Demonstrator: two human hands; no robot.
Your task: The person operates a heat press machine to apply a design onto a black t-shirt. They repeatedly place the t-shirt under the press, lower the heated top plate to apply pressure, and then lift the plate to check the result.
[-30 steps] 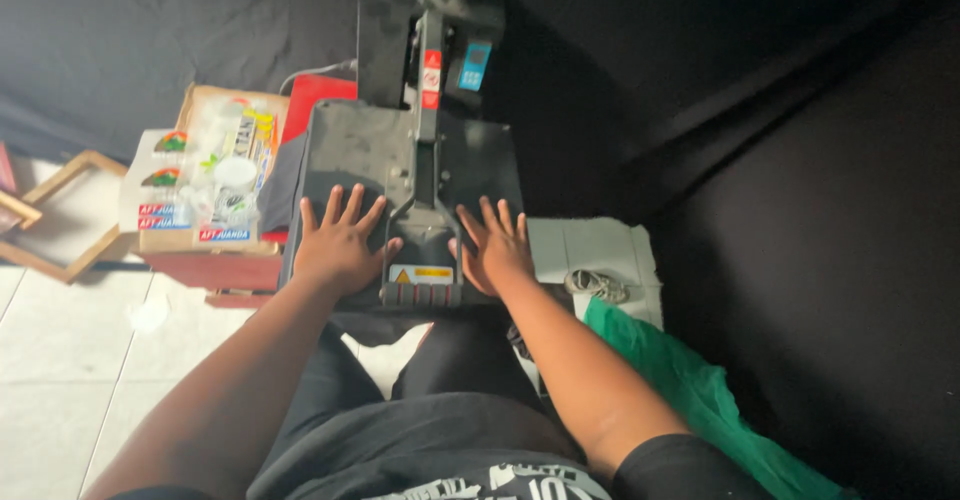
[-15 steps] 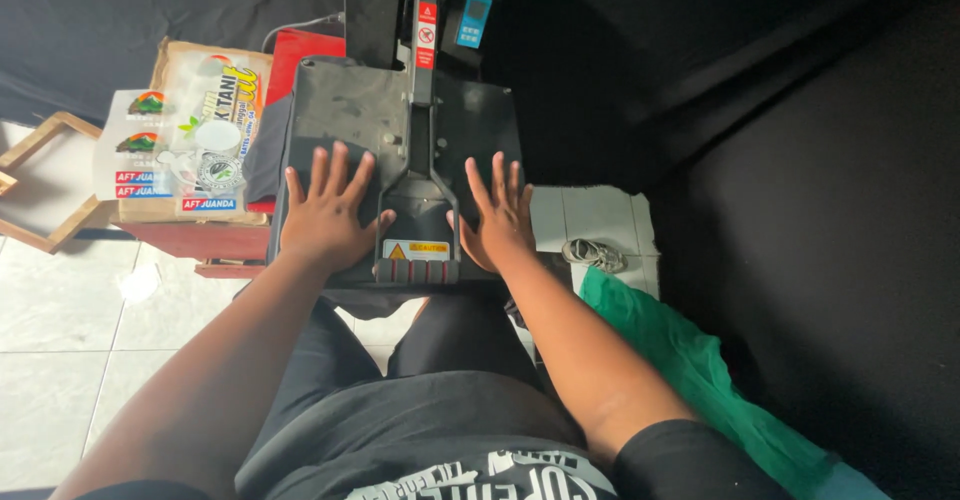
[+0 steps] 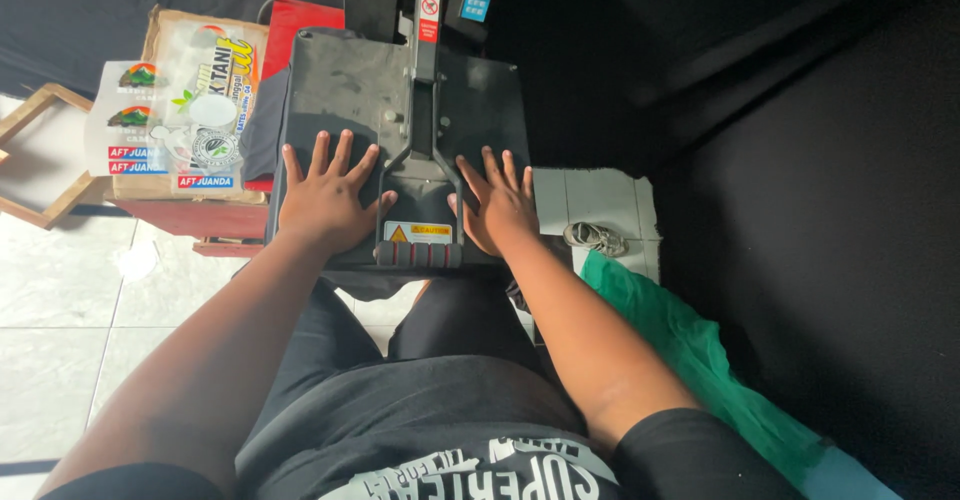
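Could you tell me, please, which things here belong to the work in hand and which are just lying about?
In use:
- flat dark-grey metal heat press, closed
- left hand, flat on its plate
- right hand, flat on its plate
- ribbed black handle, between the hands

Lying about:
- printed transfer sheets on a cardboard box
- wooden frame
- green cloth
- dark fabric backdrop

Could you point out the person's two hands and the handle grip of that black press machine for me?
left hand [image 3: 325, 200], head view, on the back of the hand.
right hand [image 3: 497, 205], head view, on the back of the hand.
handle grip [image 3: 418, 255], head view, on the middle of the ribbed bar.
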